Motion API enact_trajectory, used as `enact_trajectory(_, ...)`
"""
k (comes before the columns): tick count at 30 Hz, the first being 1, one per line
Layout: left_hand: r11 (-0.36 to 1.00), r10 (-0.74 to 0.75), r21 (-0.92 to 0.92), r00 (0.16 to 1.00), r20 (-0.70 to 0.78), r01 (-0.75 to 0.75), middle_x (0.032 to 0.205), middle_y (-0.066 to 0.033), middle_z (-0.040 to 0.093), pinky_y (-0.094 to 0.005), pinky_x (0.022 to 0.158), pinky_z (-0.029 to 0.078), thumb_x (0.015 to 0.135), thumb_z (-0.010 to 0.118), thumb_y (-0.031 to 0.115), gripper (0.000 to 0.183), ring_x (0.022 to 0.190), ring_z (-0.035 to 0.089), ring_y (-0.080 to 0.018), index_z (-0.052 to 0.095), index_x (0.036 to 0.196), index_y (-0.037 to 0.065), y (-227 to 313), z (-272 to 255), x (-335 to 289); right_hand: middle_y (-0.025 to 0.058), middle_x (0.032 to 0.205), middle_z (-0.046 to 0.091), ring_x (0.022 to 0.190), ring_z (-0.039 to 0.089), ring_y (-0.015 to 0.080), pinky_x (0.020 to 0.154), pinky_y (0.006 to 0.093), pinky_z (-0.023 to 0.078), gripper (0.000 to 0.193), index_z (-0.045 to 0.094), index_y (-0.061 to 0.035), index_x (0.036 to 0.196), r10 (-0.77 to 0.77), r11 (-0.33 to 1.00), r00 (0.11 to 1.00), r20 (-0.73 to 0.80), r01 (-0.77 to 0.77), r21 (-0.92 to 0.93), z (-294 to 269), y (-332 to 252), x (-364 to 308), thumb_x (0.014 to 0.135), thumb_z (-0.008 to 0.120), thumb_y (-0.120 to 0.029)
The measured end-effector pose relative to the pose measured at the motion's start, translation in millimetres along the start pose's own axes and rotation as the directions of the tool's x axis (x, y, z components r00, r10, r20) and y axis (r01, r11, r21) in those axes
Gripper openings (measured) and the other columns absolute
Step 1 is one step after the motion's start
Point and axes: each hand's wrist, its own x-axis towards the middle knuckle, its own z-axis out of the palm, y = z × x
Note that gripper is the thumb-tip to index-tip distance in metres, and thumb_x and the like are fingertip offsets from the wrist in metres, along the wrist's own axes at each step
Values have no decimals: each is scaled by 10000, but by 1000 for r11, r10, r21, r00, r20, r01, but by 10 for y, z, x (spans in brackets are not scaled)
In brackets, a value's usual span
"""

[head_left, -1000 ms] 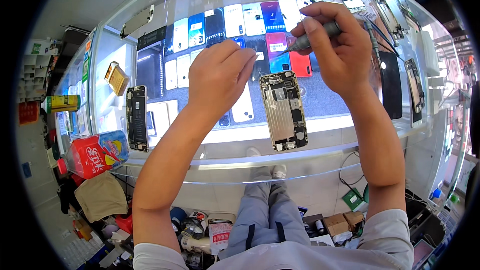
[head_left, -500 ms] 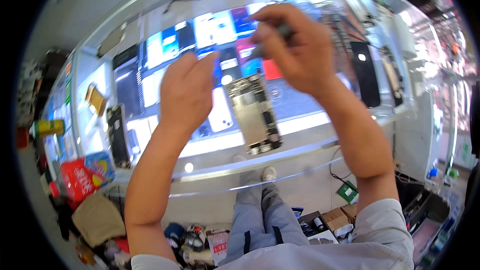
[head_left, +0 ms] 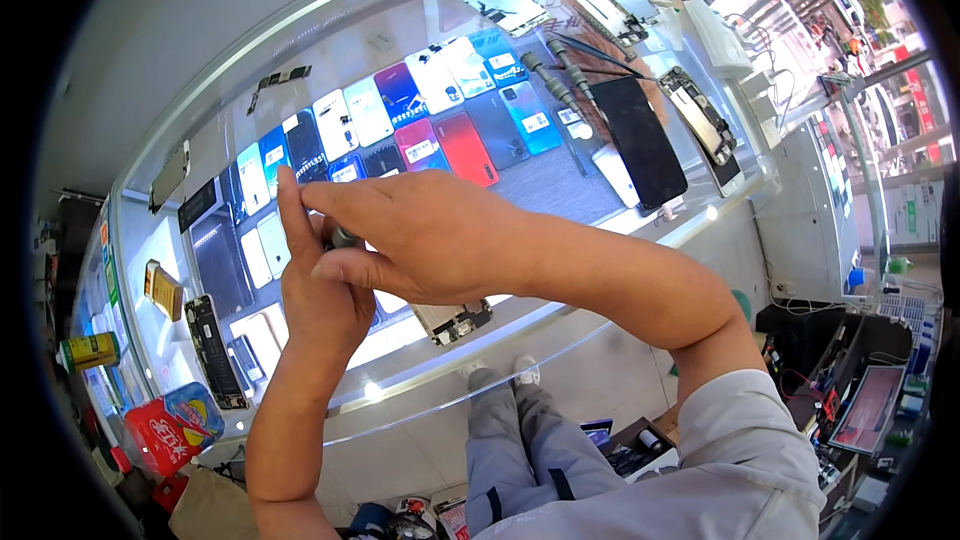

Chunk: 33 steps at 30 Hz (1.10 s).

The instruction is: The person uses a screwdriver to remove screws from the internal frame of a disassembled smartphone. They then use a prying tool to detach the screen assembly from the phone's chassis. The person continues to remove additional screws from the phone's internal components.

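Observation:
Above the left part of the glass counter, my right hand (head_left: 430,230) reaches across and meets my left hand (head_left: 325,300). My right hand is closed around a dark grey screwdriver (head_left: 345,238); only the rounded end of its handle shows. The left fingers point up and are pressed together against the right fingertips. Whatever they pinch is hidden. Below my right wrist lies an opened phone (head_left: 455,325) at the counter's near edge, its upper part covered by the hand.
Phones, including a red phone (head_left: 465,148), lie in rows under the glass. To the right are a black phone screen (head_left: 640,140), grey-handled screwdrivers (head_left: 550,80) and an opened phone frame (head_left: 700,115). Another phone frame (head_left: 212,352) and a red package (head_left: 165,435) are on the left.
My right hand has moved left and down with the screwdriver and now touches my left hand, which is slightly lower. The view has shifted, showing more of the counter's right side.

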Motion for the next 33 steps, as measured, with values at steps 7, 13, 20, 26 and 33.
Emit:
enact_trajectory(7,852,400,278,895,197,-443,673,-67,588,-399,511,437,860,683,40,266,548,588,-282,711,1125,39,92,-163,-8,102,942,766,895,743,322,771,444,590,175,769,-113,989,0,919,857,-516,-204,-338,-739,594,-27,972,664,-252)
enact_trajectory(13,841,524,68,840,141,-536,635,-29,549,-389,486,388,779,766,86,153,516,550,-235,706,919,88,2,-46,-4,174,1018,780,986,735,405,877,501,575,247,783,-80,1054,305,302,580,-755,-811,-501,-1595,1153,-415,933,664,-260)
enact_trajectory(20,834,536,47,826,174,-550,610,-8,514,-367,472,376,775,789,98,170,512,543,-218,704,921,81,15,-86,-10,167,1075,777,1066,726,375,913,471,570,249,765,-92,1049,550,128,480,-684,-858,-498,-1623,1376,-544,889,690,-267)
enact_trajectory(26,835,543,-5,823,166,-550,616,-9,522,-373,470,376,775,798,103,154,519,552,-215,713,903,98,21,-113,-14,186,1080,750,1005,713,401,905,484,557,271,751,-79,1100,398,257,571,-718,-821,-510,-1657,1362,-563,881,711,-233)
enact_trajectory(33,822,564,-54,798,213,-567,641,-1,540,-360,506,430,760,792,117,203,550,581,-212,712,946,102,20,-104,-65,57,1033,710,867,672,125,813,269,555,224,750,-39,1152,-116,855,544,-831,-371,-362,-1396,766,-267,939,766,-109)
